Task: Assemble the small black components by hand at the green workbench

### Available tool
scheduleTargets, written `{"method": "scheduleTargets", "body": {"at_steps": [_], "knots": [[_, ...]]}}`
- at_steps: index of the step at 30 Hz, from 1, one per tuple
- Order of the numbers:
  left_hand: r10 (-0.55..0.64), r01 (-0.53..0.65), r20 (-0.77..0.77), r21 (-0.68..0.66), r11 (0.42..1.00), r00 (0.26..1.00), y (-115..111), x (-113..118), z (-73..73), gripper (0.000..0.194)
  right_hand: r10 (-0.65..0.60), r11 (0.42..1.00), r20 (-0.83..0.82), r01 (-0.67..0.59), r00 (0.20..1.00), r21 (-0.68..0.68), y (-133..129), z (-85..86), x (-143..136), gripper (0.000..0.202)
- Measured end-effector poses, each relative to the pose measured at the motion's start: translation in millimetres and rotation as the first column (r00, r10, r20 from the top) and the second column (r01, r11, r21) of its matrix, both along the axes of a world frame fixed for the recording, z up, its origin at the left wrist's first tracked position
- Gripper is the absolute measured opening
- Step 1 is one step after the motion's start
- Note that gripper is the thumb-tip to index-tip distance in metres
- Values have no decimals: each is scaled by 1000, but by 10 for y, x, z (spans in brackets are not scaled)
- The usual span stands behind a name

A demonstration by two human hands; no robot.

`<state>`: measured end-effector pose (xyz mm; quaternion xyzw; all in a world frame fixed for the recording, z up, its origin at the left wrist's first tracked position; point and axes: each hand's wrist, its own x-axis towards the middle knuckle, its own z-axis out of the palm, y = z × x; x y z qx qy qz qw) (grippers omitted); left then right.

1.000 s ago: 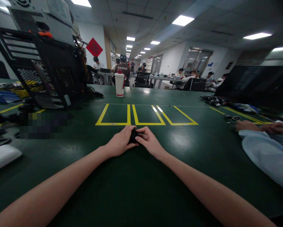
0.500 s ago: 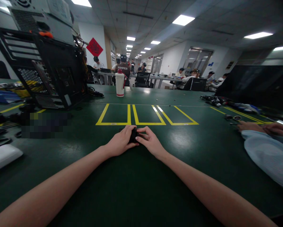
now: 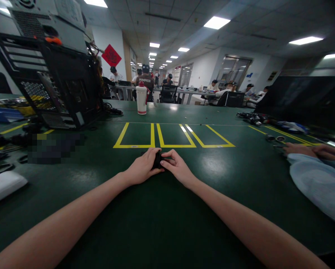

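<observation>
Between my two hands, low over the green table (image 3: 156,220), is a small black block-like object (image 3: 157,161); its kind cannot be made out. My left hand (image 3: 143,167) wraps round it from the left, with the thumb below and the fingers over the top, hiding much of it. From the right, my right hand (image 3: 178,168) pinches its side with thumb and fingertips. Just beyond the hands, yellow tape outlines (image 3: 175,146) are stuck on the tabletop.
An open black computer case (image 3: 63,89) with a grey metal unit on top stands at left. A white bottle (image 3: 142,100) stands farther back. A white object (image 3: 5,186) lies near left. At right are another person's hands (image 3: 301,150), sleeves and several cables (image 3: 251,117).
My hands keep nearly the same grip and place on the black object. At right, the other person's hands have shifted slightly.
</observation>
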<state>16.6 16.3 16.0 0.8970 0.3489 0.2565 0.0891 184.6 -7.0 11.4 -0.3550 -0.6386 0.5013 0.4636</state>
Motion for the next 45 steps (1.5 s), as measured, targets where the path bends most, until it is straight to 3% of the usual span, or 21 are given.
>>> {"method": "scheduleTargets", "body": {"at_steps": [5,12,19,23,26,30,34,39,42,45], "knots": [[4,-4,0,0,1000,1000,4,5,-8,58,-66,998,77,65,995,22,26,0,14,30],[31,-31,-16,6,999,999,31,-30,-43,56,-26,999,53,27,998,-25,23,-36,29,30],[89,-89,-17,-1,996,996,97,-47,-64,59,-201,977,149,186,968,104,81,-116,35,35],[147,-151,-41,-112,982,988,183,-87,-69,60,-317,946,240,290,917,142,97,-141,78,38],[176,-183,-52,-206,961,983,248,-137,-84,61,-274,955,341,213,899,205,49,-108,78,44],[183,-185,-26,-210,960,983,284,-158,-103,61,-184,954,496,32,849,299,1,-86,25,44],[202,-203,-25,-209,957,979,253,-152,-93,60,-213,941,546,21,810,337,-10,-115,7,40],[196,-195,-25,-256,947,980,-36,-266,-38,56,-228,927,602,-19,765,375,-300,-69,-10,36],[106,-102,-2,-305,947,994,-406,-437,22,52,-198,912,665,-113,720,394,-666,-30,-142,41],[51,-55,-21,-339,939,998,-823,-683,51,52,-174,854,695,-244,697,459,-1016,-17,-376,46]]}}
